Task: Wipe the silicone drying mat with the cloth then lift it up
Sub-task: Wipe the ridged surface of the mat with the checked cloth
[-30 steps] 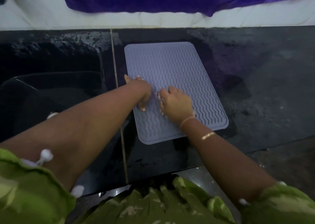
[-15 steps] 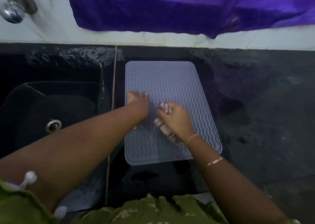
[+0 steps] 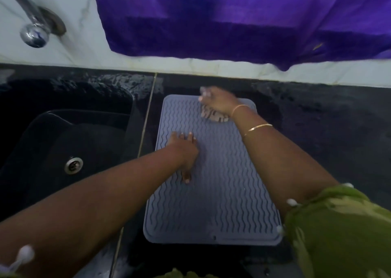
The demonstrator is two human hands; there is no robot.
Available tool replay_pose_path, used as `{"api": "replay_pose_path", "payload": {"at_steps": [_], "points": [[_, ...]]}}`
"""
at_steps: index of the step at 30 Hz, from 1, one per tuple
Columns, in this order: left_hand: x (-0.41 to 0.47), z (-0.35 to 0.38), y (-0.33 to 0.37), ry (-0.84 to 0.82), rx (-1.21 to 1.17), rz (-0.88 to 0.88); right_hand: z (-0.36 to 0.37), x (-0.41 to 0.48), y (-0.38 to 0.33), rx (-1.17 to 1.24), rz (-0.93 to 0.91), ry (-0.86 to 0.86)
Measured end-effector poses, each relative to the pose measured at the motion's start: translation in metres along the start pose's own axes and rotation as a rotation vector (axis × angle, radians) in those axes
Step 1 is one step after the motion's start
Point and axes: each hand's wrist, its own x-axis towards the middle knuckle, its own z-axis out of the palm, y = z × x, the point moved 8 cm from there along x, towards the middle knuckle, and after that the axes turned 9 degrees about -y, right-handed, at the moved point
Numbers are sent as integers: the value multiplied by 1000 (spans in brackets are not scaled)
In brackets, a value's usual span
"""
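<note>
Head view. The silicone drying mat (image 3: 213, 171) lay flat on the dark countertop (image 3: 328, 140), under both hands. The left hand (image 3: 185, 150) was open, palm down and fingers spread, pressed on the mat's left-centre part; it gripped nothing and appeared to pin the mat in place. The right hand (image 3: 218, 103) was beyond the left hand, at the mat's far edge, with its fingers closed over the cloth (image 3: 213, 114). The cloth was bunched, partly showing beneath the palm and touching the mat surface. The fingertips were motion-blurred, so I could not tell how firmly the cloth was held. To the left of the left hand sat the black sink (image 3: 63, 150) with its drain (image 3: 73, 165); the tap (image 3: 33, 32) stood above it. A purple fabric (image 3: 232, 19) hung on the wall beyond the right hand.

Judgement: wiping step in progress; lifting not yet begun.

Risks:
- The countertop near the hands looked wet. The mat could slide toward the sink if the left hand eased its pressure during a stroke.
- The right hand sat at the far edge; an overshoot would drag the cloth onto the wet counter and carry dirt back onto the mat.
- The near part of the mat could be missed.
</note>
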Motion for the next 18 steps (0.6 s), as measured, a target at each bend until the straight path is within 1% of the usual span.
{"api": "replay_pose_path", "payload": {"at_steps": [1, 2, 4, 6, 8, 13, 15, 18], "points": [[0, 0, -1, 4, -5, 2, 25, 10, 5, -153, 17, -107], [1, -1, -1, 8, -3, -3, 40, 18, 11, -284, 45, -115], [1, -2, -1, 5, 19, -20, 44, 21, 12, -383, 104, 27], [1, -2, 2, -15, 32, -25, 43, 9, 4, -420, 92, 97], [2, -3, 2, -16, 25, -27, 51, -11, -1, -460, 64, 100], [3, -3, 2, 36, -8, 36, 81, -76, -10, -478, 32, 185], [1, -4, 3, 46, -12, 63, 81, -79, -9, -446, 30, 251], [2, -4, 4, 40, -3, 59, 69, -55, 1, -437, 31, 283]]}}
